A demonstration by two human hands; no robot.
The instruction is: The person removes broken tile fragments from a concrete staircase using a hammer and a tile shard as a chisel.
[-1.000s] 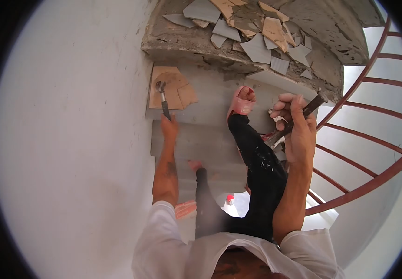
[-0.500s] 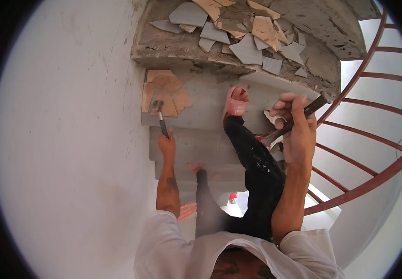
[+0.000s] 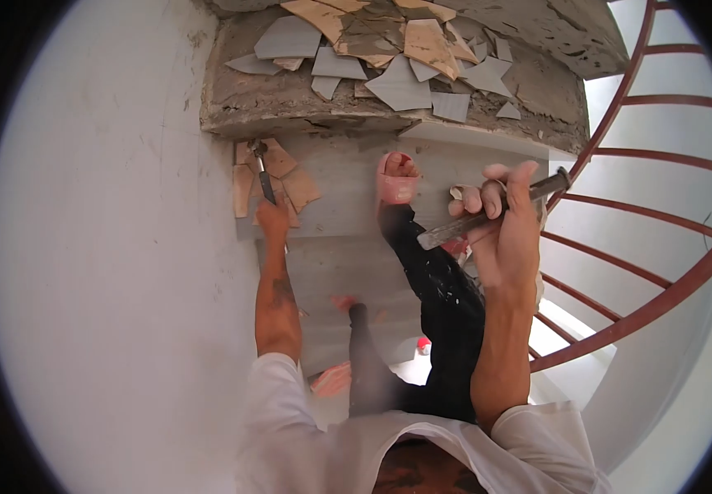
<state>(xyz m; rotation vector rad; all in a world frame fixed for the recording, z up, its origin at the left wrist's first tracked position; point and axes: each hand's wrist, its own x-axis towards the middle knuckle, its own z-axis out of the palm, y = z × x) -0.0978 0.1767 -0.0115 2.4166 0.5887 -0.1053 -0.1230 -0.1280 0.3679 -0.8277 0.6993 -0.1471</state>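
On the left, my left hand (image 3: 273, 217) is closed round the handle of a small hammer (image 3: 265, 177). The hammer's head lies over the upper part of some broken tan tile pieces (image 3: 300, 188) on a grey step. My right hand (image 3: 506, 222), further right and raised, grips a metal chisel (image 3: 465, 229) held slanting, its flat end down to the left. Some of that hand's fingers are bent round the bar and partly hidden. A foot in a pink sandal (image 3: 399, 183) rests on the step between the two hands.
Grey and tan tile shards (image 3: 401, 85) cover the rough upper step (image 3: 241, 103). A curved reddish-brown railing (image 3: 652, 321) runs down the right side. The white wall (image 3: 117, 247) stands along the left. Lower steps (image 3: 315, 276) and another foot (image 3: 344, 302) show below.
The hammer has moved up over the tan pieces, which now lie further apart. My right hand has shifted slightly left and the chisel shows more fully. The whole view has shifted a little.
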